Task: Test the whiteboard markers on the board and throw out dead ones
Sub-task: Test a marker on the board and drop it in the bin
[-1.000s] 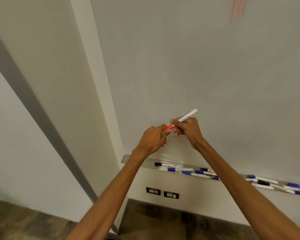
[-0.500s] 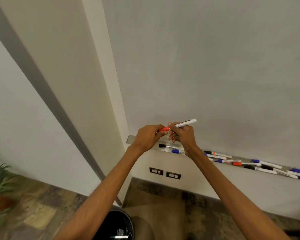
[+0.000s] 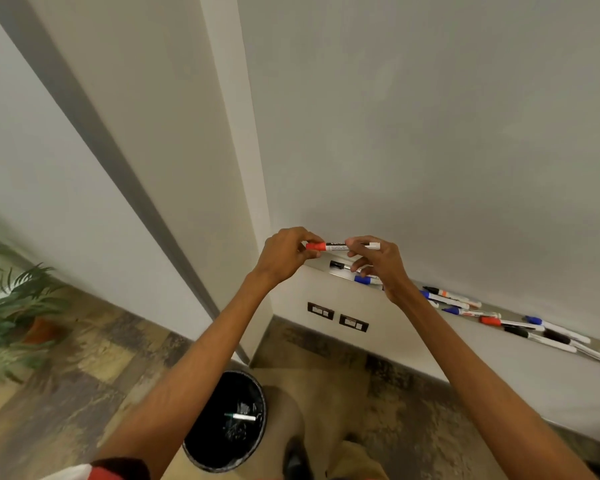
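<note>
Both hands meet in front of the grey-white whiteboard, low at its left corner. The left hand pinches the red cap of a white-barrelled marker, while the right hand pinches the barrel. A second earlier the marker tilted upward; it now lies level, above the metal ledge that carries loose blue-, black- and red-capped markers. The view has tipped downward, so the round black bin on the floor, holding one discarded white marker, now shows fully. White lettering on the held marker's black band is partly covered and unreadable.
</note>
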